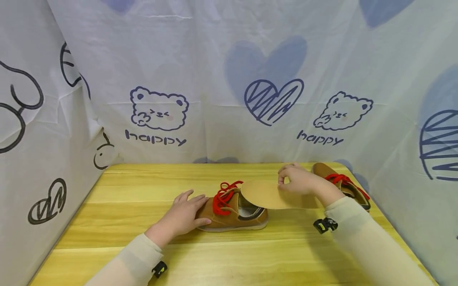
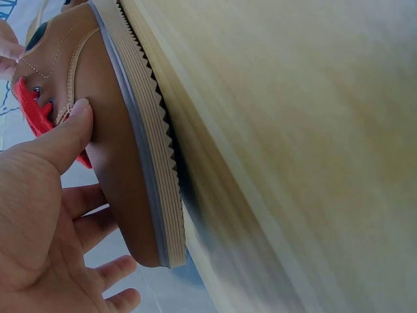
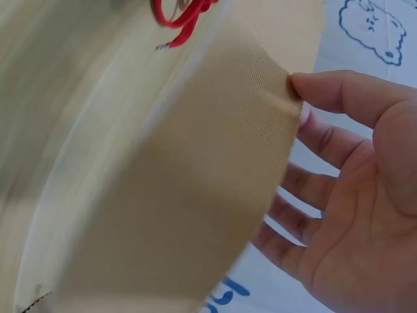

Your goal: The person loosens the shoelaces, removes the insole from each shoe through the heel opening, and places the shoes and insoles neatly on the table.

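A brown leather shoe with red laces lies sole down on the table, its toe to the left. My left hand grips its toe, the thumb on one side and fingers on the other. Between thumb and fingers, my right hand pinches the edge of a thin tan insole. The insole's rounded end hangs at the shoe's opening, covering part of it in the head view. In the right wrist view the held edge of the insole bends slightly at the thumb.
A second brown shoe with red laces stands at the table's back right, partly behind my right forearm. The wooden table is bounded by white printed cloth at the back and both sides.
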{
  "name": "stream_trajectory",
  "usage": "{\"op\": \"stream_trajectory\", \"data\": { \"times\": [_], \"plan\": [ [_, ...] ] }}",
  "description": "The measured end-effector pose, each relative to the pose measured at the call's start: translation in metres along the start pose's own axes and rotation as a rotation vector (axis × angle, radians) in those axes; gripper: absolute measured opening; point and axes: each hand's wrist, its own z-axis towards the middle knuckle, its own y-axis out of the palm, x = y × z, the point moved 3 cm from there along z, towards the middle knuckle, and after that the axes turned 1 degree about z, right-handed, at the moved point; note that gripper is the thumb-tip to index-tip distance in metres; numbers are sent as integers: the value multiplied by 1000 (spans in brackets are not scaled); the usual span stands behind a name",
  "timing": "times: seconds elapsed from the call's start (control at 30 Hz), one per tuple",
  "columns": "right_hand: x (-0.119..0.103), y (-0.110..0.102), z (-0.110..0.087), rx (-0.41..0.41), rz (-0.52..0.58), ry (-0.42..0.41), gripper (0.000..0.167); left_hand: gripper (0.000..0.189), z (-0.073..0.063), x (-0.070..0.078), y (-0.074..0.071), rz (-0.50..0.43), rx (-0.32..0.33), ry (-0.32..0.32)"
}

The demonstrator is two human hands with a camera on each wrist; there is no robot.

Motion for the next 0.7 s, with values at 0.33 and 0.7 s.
{"op": "stream_trajectory", "data": {
  "times": [0.33, 0.7],
  "plan": [
    [20, -6, 0, 25, 130, 53, 16, 73, 0, -1, 0, -5, 4, 1],
    [41, 5, 9, 244, 228, 193, 25, 74, 0, -1, 0, -17, 9, 0]
  ]
}}
